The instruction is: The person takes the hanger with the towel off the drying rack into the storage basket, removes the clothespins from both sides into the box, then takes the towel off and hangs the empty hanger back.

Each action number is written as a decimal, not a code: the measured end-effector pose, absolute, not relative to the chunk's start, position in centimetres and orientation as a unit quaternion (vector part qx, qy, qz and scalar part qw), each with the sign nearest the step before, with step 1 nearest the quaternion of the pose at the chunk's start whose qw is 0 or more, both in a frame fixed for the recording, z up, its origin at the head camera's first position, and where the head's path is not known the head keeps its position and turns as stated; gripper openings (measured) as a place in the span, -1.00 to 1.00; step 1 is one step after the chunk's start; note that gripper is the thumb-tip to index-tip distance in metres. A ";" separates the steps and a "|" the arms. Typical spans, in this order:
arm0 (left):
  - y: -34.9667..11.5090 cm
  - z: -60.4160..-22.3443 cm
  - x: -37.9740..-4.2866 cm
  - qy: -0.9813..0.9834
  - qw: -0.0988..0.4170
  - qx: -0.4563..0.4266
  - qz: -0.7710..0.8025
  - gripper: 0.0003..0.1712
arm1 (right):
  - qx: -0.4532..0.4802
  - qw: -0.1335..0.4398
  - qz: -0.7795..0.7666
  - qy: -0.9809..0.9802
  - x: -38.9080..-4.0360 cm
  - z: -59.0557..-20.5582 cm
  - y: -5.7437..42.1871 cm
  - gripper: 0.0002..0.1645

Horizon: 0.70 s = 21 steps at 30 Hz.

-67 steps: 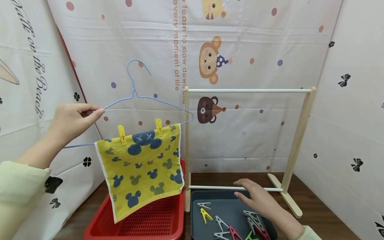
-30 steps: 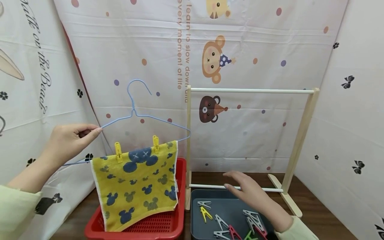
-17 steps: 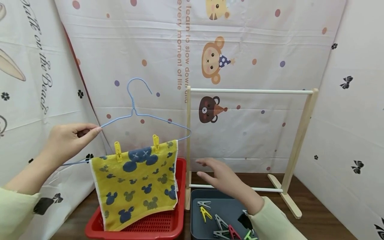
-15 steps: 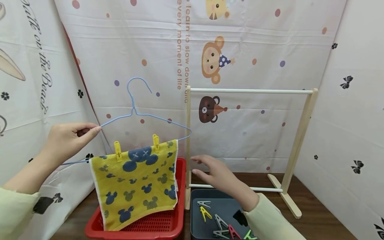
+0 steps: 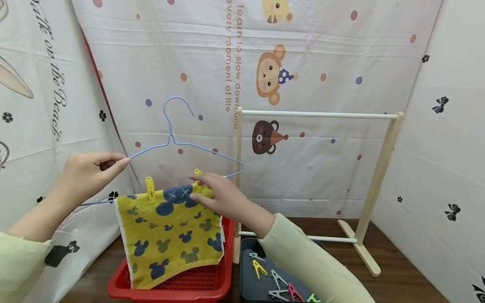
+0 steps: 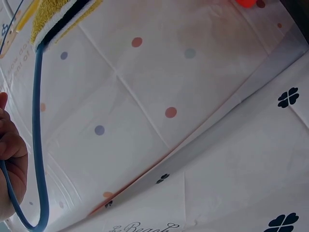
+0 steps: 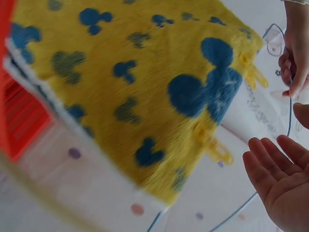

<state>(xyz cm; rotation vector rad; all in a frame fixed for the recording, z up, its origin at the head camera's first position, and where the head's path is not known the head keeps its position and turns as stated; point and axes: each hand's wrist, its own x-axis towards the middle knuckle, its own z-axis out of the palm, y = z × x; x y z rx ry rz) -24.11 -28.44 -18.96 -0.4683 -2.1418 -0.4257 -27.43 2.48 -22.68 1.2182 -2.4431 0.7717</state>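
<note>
My left hand (image 5: 89, 174) pinches the left shoulder of a blue wire clothes hanger (image 5: 171, 138), which is raised with its hook up. A yellow towel (image 5: 166, 244) with blue mouse-head prints hangs from its lower bar. Two yellow clothespins fasten the towel: the left clothespin (image 5: 150, 189) is in plain sight, while the right clothespin (image 7: 211, 144) is partly covered by my right hand (image 5: 227, 200) in the head view. In the right wrist view that hand has its fingers spread fairly straight and stands apart from the clothespin, holding nothing.
Below the towel stands a red plastic basket (image 5: 223, 280). A wooden rack (image 5: 379, 176) with a white top rail (image 5: 318, 114) rises behind a dark grey tray (image 5: 248, 290). Several clothespins lie in the tray, a yellow clothespin (image 5: 259, 268) among them. Printed cloth surrounds the table (image 5: 401, 277).
My right hand has moved left from above the tray to the towel's upper right corner. The hanger and towel came down earlier, then stayed nearly still in my left hand.
</note>
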 end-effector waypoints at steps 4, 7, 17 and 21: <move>-28.2 -19.0 -24.2 -0.866 0.430 -0.188 -0.174 -0.86 | 0.423 0.135 0.255 -0.859 -27.4 -21.4 0.0 -0.38; -27.9 -19.0 -24.3 -0.866 0.427 -0.191 -0.179 -0.85 | 0.413 0.126 0.231 -0.872 -27.3 -20.6 -1.8 -0.34; -27.7 -18.9 -24.4 -0.851 0.449 -0.208 -0.175 -0.89 | 0.352 0.052 0.223 -0.908 -28.6 -19.2 -7.5 -0.23; -28.0 -19.1 -24.3 -0.849 0.452 -0.212 -0.171 -0.90 | 0.353 0.019 0.192 -0.915 -29.2 -19.5 -8.9 -0.26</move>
